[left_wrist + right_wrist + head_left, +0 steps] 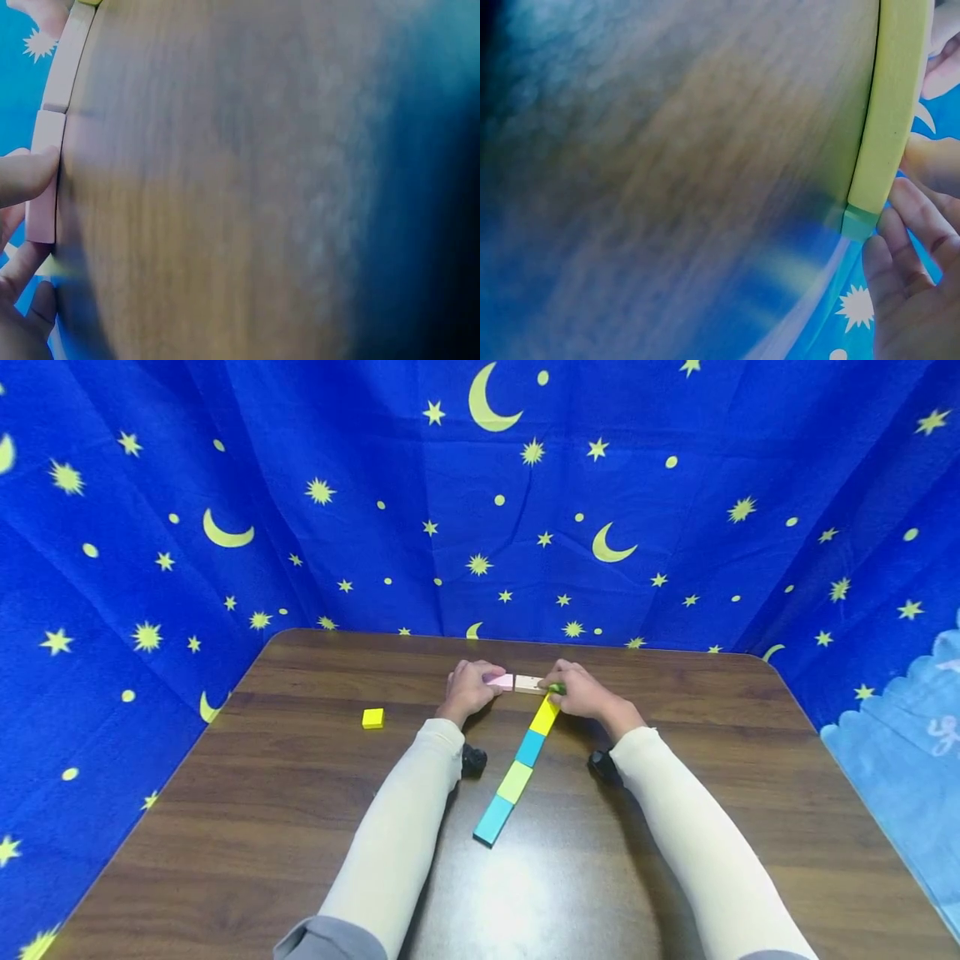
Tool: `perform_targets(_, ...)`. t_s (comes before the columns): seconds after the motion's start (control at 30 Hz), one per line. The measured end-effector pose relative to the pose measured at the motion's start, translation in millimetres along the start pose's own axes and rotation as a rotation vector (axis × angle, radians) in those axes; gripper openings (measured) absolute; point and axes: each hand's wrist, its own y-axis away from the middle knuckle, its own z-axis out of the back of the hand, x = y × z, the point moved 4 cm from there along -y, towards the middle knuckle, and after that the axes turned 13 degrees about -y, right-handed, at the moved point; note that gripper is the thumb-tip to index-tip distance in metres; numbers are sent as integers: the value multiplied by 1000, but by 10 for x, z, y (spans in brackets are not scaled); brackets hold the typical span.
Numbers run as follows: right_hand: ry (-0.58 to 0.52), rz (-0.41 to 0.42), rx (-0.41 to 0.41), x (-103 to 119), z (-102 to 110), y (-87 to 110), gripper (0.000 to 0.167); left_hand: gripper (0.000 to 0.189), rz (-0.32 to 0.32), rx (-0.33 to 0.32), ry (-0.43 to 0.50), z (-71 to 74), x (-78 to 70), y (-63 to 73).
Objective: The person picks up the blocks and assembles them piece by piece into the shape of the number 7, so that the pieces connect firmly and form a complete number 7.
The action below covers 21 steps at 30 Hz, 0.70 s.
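Note:
Near the far edge of the table, my left hand (469, 687) pinches a pink block (502, 681), with the thumb on its face and a finger at its end in the left wrist view. A pale wooden block (528, 684) lies end to end with it. My right hand (583, 690) has its fingertips on a green block (557, 689), mostly covered by the fingers. From there a slanting row runs toward me: a yellow block (545, 715), a blue block (530, 748), a light green block (515, 782) and a light blue block (493, 820).
A small yellow block (372, 718) lies alone to the left of my left hand on the brown wooden table (300, 802). Behind and beside the table hangs a blue curtain (390, 552) with moons and stars. A light blue cloth (900, 752) hangs at the right.

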Motion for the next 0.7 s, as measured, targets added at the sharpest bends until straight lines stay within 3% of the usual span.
perform_targets(0.7, 22, 1, 2, -16, -13, -8, 32, 35, -20, 16, -7, -18, -39, -6)
